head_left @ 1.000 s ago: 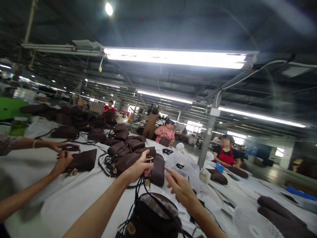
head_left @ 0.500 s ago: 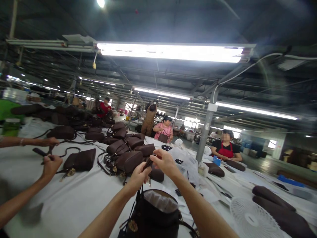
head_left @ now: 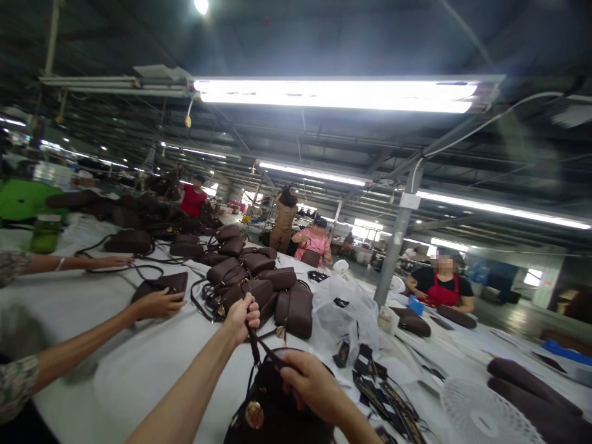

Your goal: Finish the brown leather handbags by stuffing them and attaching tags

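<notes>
A black bag [head_left: 277, 425] with a round gold charm [head_left: 254, 414] stands at the bottom centre. Above its left side, my left hand [head_left: 243, 317] is closed round its dark strap [head_left: 253, 345] and holds it up. My right hand [head_left: 308, 379] is lower, over the bag's opening, its fingers closed on a lower stretch of the same strap. Brown bags [head_left: 245, 290] lie heaped just beyond my hands, and one brown bag [head_left: 295, 313] sits right behind the black one.
At the left, another person's hand [head_left: 161, 303] touches a brown bag. Clear plastic [head_left: 345, 308], black tags and patterned straps [head_left: 393, 407] lie to the right, near a white fan [head_left: 485, 413]. A metal post [head_left: 393, 246] rises beyond. More people are across the table.
My hands have moved apart; the right has dropped to the bag's opening, and the strap now stretches between them. The neighbour's near hand has moved right onto a brown bag. The view has shifted slightly.
</notes>
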### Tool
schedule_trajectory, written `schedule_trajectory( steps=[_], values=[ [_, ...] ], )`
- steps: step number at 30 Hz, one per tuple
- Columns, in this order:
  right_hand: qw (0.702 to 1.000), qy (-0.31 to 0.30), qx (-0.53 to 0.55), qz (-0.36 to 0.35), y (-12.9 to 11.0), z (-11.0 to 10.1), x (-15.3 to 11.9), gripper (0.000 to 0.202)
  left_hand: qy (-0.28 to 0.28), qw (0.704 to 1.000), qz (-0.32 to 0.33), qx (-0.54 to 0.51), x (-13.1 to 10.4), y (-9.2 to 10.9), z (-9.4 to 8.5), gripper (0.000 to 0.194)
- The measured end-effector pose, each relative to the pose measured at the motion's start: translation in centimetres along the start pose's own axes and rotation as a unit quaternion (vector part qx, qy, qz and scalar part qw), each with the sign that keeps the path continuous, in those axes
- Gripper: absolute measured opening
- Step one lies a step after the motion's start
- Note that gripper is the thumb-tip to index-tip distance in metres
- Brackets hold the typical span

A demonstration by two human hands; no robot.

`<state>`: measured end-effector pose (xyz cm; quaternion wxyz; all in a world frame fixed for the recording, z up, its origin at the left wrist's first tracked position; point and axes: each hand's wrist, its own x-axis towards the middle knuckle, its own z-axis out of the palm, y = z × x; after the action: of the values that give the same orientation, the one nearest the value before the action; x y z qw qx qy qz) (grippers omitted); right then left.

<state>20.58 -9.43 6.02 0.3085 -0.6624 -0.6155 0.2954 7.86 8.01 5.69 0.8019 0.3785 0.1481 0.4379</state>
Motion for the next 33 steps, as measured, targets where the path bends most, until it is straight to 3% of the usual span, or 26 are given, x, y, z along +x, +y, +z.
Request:
schedule_trajectory(
  steps=[2, 4, 6, 9, 12, 17, 23, 28, 30, 33],
  values=[
    [0.996, -0.028, -0.068, 0.056, 1.6, -3.2, -1.9, 0.016, -0.011, 1.000, -0.007, 0.025, -0.1, 1.0, -0.8, 0.033],
    [0.976, 0.043, -0.205, 0.058, 2.6, -5.9, -3.2, 0.022, -0.040, 0.997, -0.019, 0.057, -0.5, 1.4, -0.5, 0.033],
    [0.926, 0.133, -0.352, 0.039, 2.1, -7.4, -3.3, 0.024, -0.079, 0.992, -0.036, 0.089, -1.0, 1.0, 0.8, 0.033],
    [0.858, 0.211, -0.468, 0.023, -1.0, -7.7, -1.8, 0.020, -0.148, 0.975, -0.052, 0.158, -2.2, -0.5, 3.9, 0.034],
    [0.838, 0.241, -0.489, -0.006, -4.4, -6.7, 0.3, 0.018, -0.207, 0.947, -0.034, 0.242, -3.3, -1.9, 6.3, 0.037],
    [0.847, 0.282, -0.451, -0.011, -6.0, -5.5, 1.8, 0.014, -0.155, 0.942, -0.022, 0.296, -4.5, -2.5, 7.0, 0.031],
    [0.878, 0.196, -0.436, -0.023, -3.3, -7.1, 1.2, 0.010, -0.100, 0.947, -0.009, 0.304, -4.4, -1.6, 5.5, 0.025],
    [0.869, 0.259, -0.417, 0.063, -1.8, -8.9, 0.6, 0.022, -0.075, 0.962, -0.006, 0.261, -4.0, -2.1, 4.9, 0.039],
    [0.878, 0.261, -0.397, 0.057, -2.1, -8.1, 0.8, 0.025, -0.078, 0.967, -0.006, 0.241, -4.1, -2.9, 5.3, 0.042],
    [0.910, 0.215, -0.356, 0.005, -3.2, -5.6, 1.5, 0.020, -0.092, 0.974, -0.006, 0.208, -4.2, -4.0, 6.3, 0.046]
  ],
)
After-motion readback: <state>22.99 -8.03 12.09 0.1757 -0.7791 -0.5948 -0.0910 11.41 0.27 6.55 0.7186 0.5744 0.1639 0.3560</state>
